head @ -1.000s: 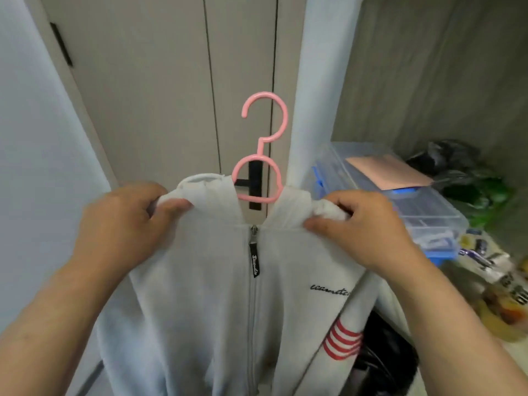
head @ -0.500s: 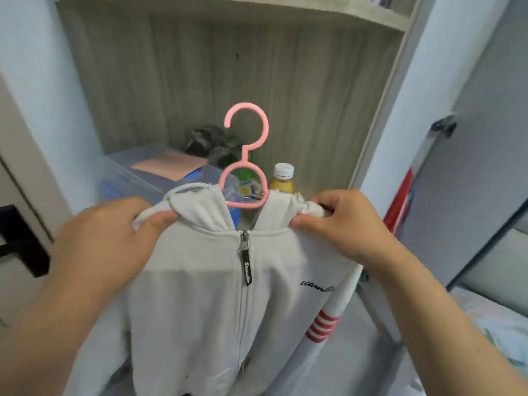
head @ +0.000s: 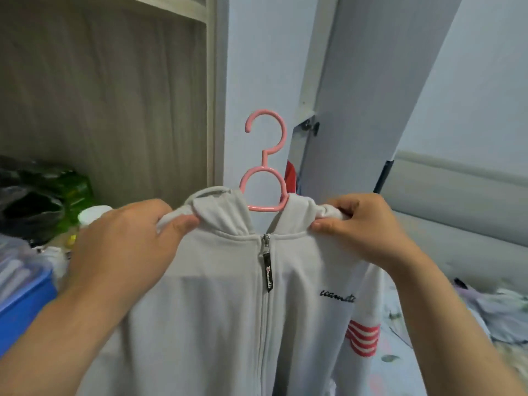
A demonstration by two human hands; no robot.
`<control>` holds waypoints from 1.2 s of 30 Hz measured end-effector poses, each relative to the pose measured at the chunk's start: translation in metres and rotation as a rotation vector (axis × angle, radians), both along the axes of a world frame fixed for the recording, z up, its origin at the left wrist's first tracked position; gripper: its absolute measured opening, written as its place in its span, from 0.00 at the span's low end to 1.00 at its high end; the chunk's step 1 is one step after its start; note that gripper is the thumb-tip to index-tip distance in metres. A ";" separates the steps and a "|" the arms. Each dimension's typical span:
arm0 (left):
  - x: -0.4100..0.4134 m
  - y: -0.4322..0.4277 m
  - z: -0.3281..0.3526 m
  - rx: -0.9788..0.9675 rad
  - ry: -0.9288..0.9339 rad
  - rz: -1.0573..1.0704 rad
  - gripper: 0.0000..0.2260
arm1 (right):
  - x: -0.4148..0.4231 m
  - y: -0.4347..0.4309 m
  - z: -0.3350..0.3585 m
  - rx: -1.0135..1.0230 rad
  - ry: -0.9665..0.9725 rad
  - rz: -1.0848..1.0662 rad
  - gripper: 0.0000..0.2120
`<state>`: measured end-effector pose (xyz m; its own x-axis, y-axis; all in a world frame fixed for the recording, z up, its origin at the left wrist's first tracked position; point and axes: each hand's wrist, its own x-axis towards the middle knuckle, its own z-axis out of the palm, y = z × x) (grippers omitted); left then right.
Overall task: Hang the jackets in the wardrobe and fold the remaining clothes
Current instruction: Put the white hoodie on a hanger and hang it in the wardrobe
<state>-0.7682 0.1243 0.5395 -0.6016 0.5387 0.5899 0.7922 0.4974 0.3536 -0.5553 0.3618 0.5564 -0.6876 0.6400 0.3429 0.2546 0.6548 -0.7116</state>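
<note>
A light grey zip-up jacket (head: 228,295) with red sleeve stripes hangs on a pink plastic hanger (head: 264,164), held up in front of me. My left hand (head: 125,241) grips the jacket's left shoulder and my right hand (head: 360,227) pinches its right shoulder, both over the hanger's arms. The hanger's hook points up, free of any rail. Behind stands the wardrobe: a wood-lined open compartment (head: 114,90) on the left and a white door (head: 371,81) ajar on the right.
Inside the compartment lie a dark bag (head: 31,204), a green item (head: 77,192), a white-capped bottle (head: 94,214) and a blue-lidded clear box (head: 20,287). A bed (head: 468,310) with loose clothes (head: 503,315) is at the right.
The view has swung to the right: the compartment's contents slid left and the white door and bed came into sight. Both hands keep the same hold on the jacket.
</note>
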 end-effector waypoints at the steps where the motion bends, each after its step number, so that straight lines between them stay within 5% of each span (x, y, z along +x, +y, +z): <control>1: 0.001 0.020 0.000 -0.011 -0.001 -0.001 0.25 | 0.002 0.020 -0.001 -0.007 0.004 -0.008 0.08; 13: 0.018 0.248 -0.030 -0.087 -0.053 -0.143 0.20 | 0.025 0.233 -0.018 -0.067 -0.049 -0.144 0.06; 36: -0.036 0.494 -0.089 0.075 -0.192 -0.360 0.14 | 0.007 0.406 -0.051 -0.072 -0.083 -0.412 0.10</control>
<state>-0.8045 0.6188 0.4508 -0.4853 0.6950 0.5306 0.8269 0.1676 0.5368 -0.5487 0.7676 0.5053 -0.3927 0.8873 0.2419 0.5429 0.4360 -0.7178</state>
